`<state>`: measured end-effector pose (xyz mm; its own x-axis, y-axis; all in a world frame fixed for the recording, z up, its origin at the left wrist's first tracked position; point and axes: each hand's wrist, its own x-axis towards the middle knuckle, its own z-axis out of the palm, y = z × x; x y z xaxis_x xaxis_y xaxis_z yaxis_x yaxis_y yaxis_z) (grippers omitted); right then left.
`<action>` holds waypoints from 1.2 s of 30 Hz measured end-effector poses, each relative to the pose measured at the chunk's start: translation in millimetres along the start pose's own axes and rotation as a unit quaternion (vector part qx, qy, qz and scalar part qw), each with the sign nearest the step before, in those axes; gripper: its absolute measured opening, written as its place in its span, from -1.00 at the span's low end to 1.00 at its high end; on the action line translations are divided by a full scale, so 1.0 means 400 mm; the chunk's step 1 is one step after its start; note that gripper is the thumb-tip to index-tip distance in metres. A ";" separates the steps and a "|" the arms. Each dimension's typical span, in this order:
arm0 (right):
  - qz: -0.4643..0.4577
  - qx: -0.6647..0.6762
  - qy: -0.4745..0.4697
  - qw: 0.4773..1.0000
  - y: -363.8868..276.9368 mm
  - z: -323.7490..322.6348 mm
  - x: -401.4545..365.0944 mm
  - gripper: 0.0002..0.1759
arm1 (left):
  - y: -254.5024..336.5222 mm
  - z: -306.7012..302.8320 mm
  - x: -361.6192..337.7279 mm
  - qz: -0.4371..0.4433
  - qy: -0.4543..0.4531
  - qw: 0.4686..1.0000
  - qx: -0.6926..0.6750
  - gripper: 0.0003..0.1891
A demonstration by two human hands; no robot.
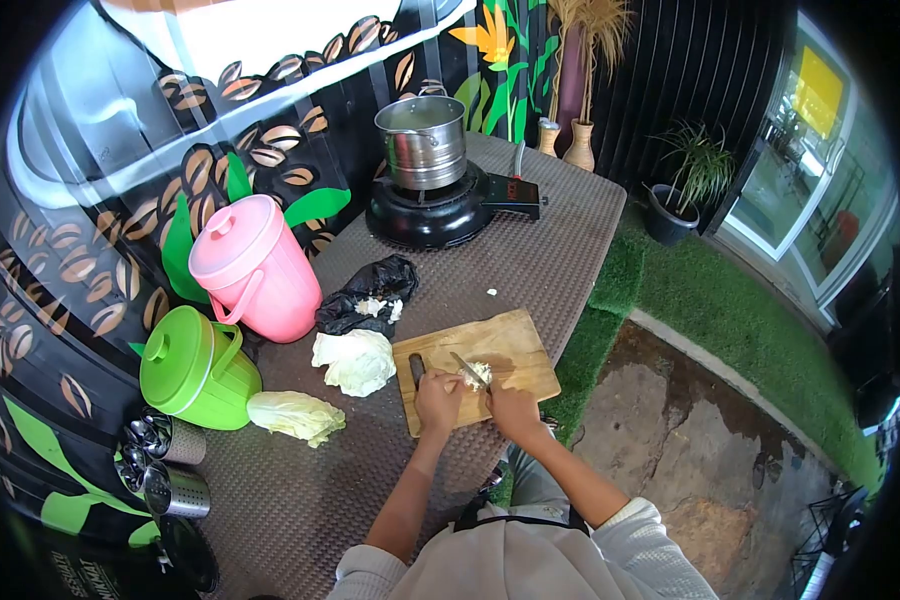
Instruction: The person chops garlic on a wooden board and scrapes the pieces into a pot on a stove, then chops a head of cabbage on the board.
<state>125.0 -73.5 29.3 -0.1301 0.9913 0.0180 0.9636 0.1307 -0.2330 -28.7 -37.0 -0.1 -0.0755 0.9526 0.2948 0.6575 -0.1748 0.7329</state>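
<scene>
A wooden cutting board [515,345] lies near the table edge in front of me. My right hand [515,410] grips a knife [467,368], its blade slanting up and left across the board. Beside the blade sits a small heap of finely chopped pale pieces [479,376], too small to name surely. My left hand [438,402] rests on the board's left part, fingers partly bent and apart, with fingertips at the heap's edge. Just above it lies a dark brown elongated object [417,368], whose kind I cannot make out. A cabbage piece [355,362] is left of the board.
A steel pot [422,145] stands on a black portable stove [430,215] at the back. Pink [260,270] and green lidded jugs [200,370] line the left, near cutlery holders [177,490]. A black plastic bag [370,290] and a leafy cabbage wedge [297,416] lie on the table.
</scene>
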 end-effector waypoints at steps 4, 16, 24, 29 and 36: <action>0.031 -0.047 0.036 0.998 -0.032 0.054 -0.032 -0.72 | 0.019 0.009 -0.017 0.027 0.028 0.999 0.018 -0.90; 0.027 -0.063 0.015 0.998 -0.050 0.039 -0.041 -0.75 | 0.018 0.003 -0.033 0.034 0.065 0.997 -0.030 -0.89; 0.022 0.076 -0.059 0.995 -0.002 -0.069 0.026 -0.63 | 0.044 -0.008 -0.006 -0.025 0.090 0.995 -0.039 -0.87; 0.010 0.067 -0.070 0.995 -0.008 -0.082 0.025 -0.66 | 0.012 0.007 0.027 0.003 0.021 1.000 -0.005 -0.88; 0.062 -0.061 0.043 0.995 -0.081 0.053 -0.061 -0.75 | 0.002 0.004 0.003 0.018 0.036 0.997 -0.068 -0.88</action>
<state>91.9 -102.3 15.9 0.0070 0.9967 0.0808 0.9929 0.0026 -0.1187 -27.0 -35.5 -0.1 -0.1099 0.9256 0.3621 0.5531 -0.2458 0.7961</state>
